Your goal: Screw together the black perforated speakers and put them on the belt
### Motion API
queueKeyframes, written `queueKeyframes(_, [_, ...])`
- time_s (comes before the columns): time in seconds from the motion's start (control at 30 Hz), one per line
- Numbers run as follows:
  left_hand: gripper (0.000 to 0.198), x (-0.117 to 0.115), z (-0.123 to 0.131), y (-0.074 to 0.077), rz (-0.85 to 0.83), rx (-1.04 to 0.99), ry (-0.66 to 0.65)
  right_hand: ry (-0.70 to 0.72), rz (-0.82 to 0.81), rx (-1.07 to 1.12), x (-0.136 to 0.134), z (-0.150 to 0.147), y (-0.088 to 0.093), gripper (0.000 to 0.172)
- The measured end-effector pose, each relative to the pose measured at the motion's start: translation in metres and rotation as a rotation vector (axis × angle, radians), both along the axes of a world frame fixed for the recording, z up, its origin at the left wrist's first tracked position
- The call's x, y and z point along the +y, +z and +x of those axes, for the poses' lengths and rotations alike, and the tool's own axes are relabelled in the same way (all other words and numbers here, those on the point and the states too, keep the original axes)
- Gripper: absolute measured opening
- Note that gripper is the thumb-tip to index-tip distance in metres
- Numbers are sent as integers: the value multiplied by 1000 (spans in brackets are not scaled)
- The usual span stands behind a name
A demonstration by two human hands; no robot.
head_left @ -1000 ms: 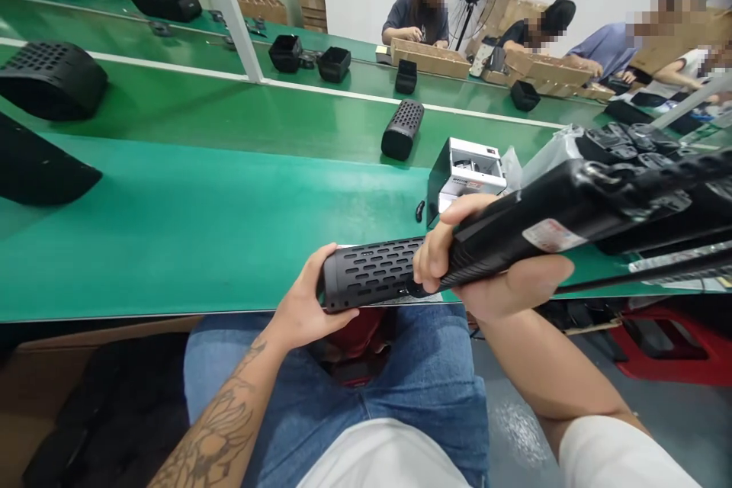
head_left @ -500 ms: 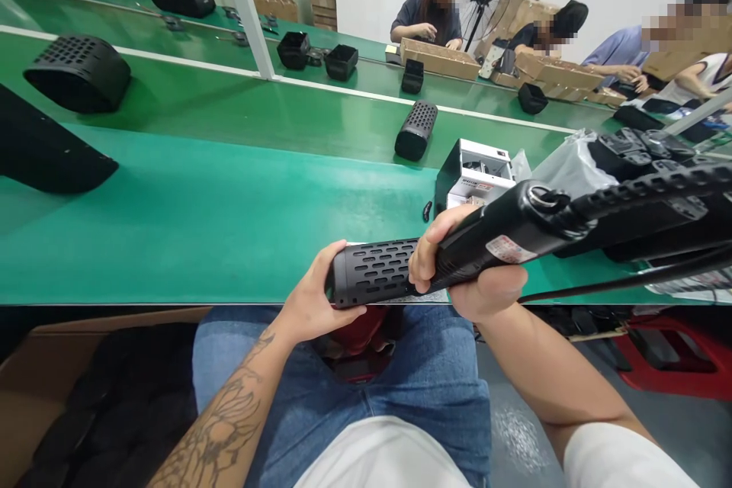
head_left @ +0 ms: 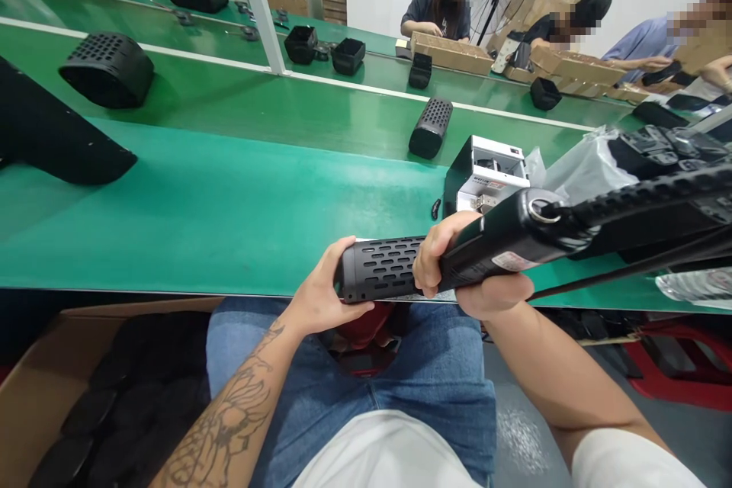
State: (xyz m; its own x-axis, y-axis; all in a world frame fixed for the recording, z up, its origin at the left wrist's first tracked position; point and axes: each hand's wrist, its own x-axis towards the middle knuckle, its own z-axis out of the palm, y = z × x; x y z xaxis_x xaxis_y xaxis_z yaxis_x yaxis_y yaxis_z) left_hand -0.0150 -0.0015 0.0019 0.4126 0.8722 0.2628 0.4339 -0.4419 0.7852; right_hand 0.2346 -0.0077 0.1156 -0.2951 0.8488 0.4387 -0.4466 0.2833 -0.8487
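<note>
My left hand (head_left: pixel 320 293) grips the left end of a black perforated speaker housing (head_left: pixel 382 269) that lies along the near edge of the green conveyor belt (head_left: pixel 217 206). My right hand (head_left: pixel 474 267) is wrapped round a black electric screwdriver (head_left: pixel 515 236), whose tip end meets the right end of the housing. The screwdriver's body and cable run off to the right. A small black screw-like part (head_left: pixel 435 207) lies on the belt just behind.
A white-and-black box (head_left: pixel 486 168) stands behind my right hand, beside a plastic bag of black parts (head_left: pixel 640 149). More black housings (head_left: pixel 431 126) and a large grille (head_left: pixel 108 69) lie on the belt. A cardboard box of black parts (head_left: pixel 85 404) sits at lower left. Other people work at the far side.
The view has shifted left, so everything sits further right. Both hands keep their grips; the screwdriver has tilted a little, its rear end now facing me more.
</note>
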Motion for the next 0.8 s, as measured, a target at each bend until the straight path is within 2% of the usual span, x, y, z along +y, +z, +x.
queueKeyframes(0.17, [109,-1,0,-1,3,1,2,-9,12,-3,-2,-8,2,67])
queueKeyframes(0.27, [108,-1,-1,-3,16,4,-1,-52,41,18,-6,-10,16,66])
queueKeyframes(0.33, [107,-1,-1,-5,41,2,-7,-131,91,37,-6,-3,30,68])
queueKeyframes(0.4, [107,0,-1,-5,61,-2,-8,-283,158,23,1,12,44,67])
queueKeyframes(0.47, [106,-1,-1,-5,70,-12,-5,-503,218,-37,17,34,52,62])
queueKeyframes(0.5, [105,-1,0,-4,72,-19,-6,-627,242,-62,27,46,53,61])
queueKeyframes(0.57, [105,-1,1,-4,82,-32,-8,-1003,330,-71,51,70,49,60])
queueKeyframes(0.63, [106,-2,3,-4,104,-37,-7,-1217,340,-139,73,89,39,56])
queueKeyframes(0.7, [107,-3,3,-6,124,-26,1,-1286,309,-194,87,104,28,51])
queueKeyframes(0.8, [107,-4,3,-8,132,9,21,-1286,292,-204,93,115,14,52])
